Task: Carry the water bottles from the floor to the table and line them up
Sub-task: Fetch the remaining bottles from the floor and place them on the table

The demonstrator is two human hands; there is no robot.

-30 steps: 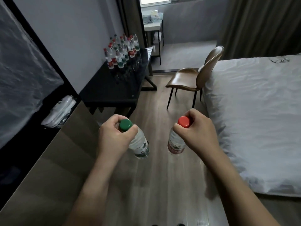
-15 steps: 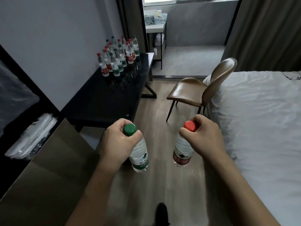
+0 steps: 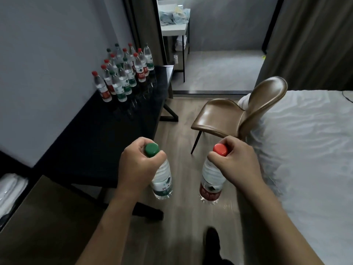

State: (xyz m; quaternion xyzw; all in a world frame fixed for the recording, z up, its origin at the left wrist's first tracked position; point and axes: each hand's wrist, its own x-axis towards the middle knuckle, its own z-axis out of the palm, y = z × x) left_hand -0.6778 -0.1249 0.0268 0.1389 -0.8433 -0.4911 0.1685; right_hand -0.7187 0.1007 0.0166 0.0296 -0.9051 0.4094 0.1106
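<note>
Bottom centre: a dark shoe [image 3: 211, 238] on the wood floor [image 3: 183, 236]. Mid-frame, left hand [image 3: 138, 167] wrapped tight round the neck of a green-capped bottle [image 3: 162, 180], hanging upright above the floor, green label low. Beside it, apart, right hand [image 3: 236, 163] closed the same way on a red-capped bottle [image 3: 212, 180], red label low, also clear of the floor. Left of the hands, a black table [image 3: 99, 134], near end bare. Right of frame, a white bed [image 3: 305, 150]. Past the hands, a brown chair [image 3: 238, 111] against the bed's edge. Upper left, at the table's far end by the wall, a cluster of bottles [image 3: 124, 73] standing upright in rows, red and green caps mixed.
</note>
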